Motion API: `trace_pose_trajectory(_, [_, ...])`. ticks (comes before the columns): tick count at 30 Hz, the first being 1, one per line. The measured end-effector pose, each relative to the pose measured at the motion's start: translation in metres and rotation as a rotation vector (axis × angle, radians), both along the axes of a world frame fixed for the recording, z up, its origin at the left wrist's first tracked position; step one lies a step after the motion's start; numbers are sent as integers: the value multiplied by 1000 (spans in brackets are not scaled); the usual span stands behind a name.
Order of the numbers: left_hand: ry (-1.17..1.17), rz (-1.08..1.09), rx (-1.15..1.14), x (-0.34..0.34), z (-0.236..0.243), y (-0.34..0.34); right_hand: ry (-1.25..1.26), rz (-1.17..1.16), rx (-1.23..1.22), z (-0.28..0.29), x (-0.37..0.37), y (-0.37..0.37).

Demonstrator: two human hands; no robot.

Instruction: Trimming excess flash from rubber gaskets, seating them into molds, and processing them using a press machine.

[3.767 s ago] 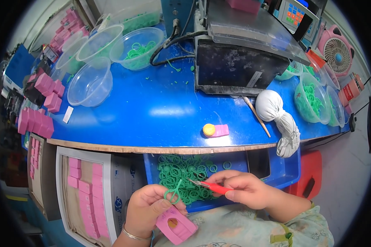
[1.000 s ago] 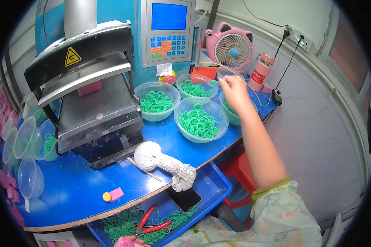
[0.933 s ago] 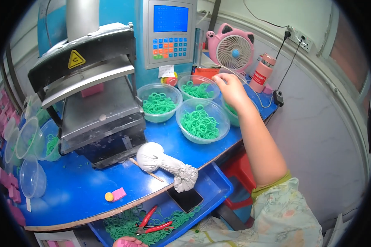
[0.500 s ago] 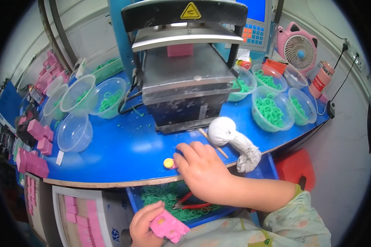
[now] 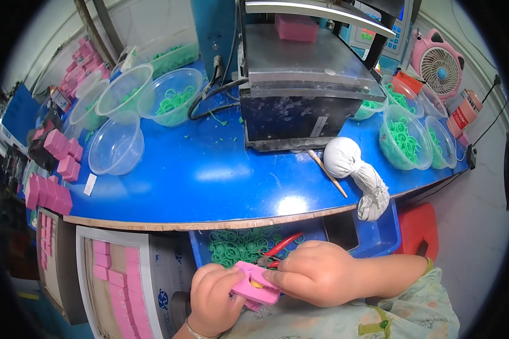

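Observation:
Low in front of me, my left hand (image 5: 214, 296) is closed round one side of a pink rubber mould (image 5: 247, 294). From the other side, my right hand (image 5: 318, 274) grips the same mould with thumb and fingers. The mould is parted by a gap, and a small yellow part (image 5: 257, 284) shows inside it. How deep that part sits is hidden by the pink rubber. Just beyond the mould lie red-handled cutters (image 5: 280, 246), on green rings (image 5: 232, 244) in a blue drawer (image 5: 382, 248) under the table edge.
A press (image 5: 300, 113) with a pink block (image 5: 296, 28) on its plate stands on the blue table (image 5: 181, 198). A white cloth bundle (image 5: 345, 158) lies beside a wooden stick (image 5: 329, 176). Plastic bowls (image 5: 116, 144) stand on both sides; several hold green rings.
My right hand has left the tabletop and come down to the pink mould in my left hand. The yellow-ended piece by my fingers is gone from the table. The view has shifted.

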State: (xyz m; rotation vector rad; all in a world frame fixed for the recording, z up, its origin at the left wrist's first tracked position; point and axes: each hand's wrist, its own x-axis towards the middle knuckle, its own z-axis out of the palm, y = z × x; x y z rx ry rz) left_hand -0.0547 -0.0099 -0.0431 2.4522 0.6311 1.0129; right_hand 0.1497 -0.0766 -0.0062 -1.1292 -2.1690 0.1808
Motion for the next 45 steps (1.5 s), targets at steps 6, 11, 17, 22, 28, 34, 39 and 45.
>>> trace_pose_trajectory(6, [37, -26, 18, 2, 1, -2, -9, -40, 12, -4, -5, -4])
trace_pose_trajectory(11, [83, -72, -9, 4, 1, -4, 163, -22, -158, -8, -8, -7])
trace_pose_trajectory(17, [134, -60, -67, 9, -1, -2, 61, -141, -50, -16, -20, -8])
trace_pose_trajectory(22, [106, -238, -363, 16, -3, -6, -27, -306, 135, -37, -29, -6])
trace_pose_trajectory(28, [119, -335, -519, 13, 3, -2, 242, -228, -69, -34, -25, -3])
trace_pose_trajectory(34, [73, -506, -496, 15, -5, 12, 706, -106, -499, -43, -22, 3])
trace_pose_trajectory(39, [-13, -513, -674, 19, -8, 9, 1295, 62, -1096, -50, -18, 8])
trace_pose_trajectory(45, [-43, -202, -986, 15, -25, 1, 718, -170, -621, -45, -14, 4])
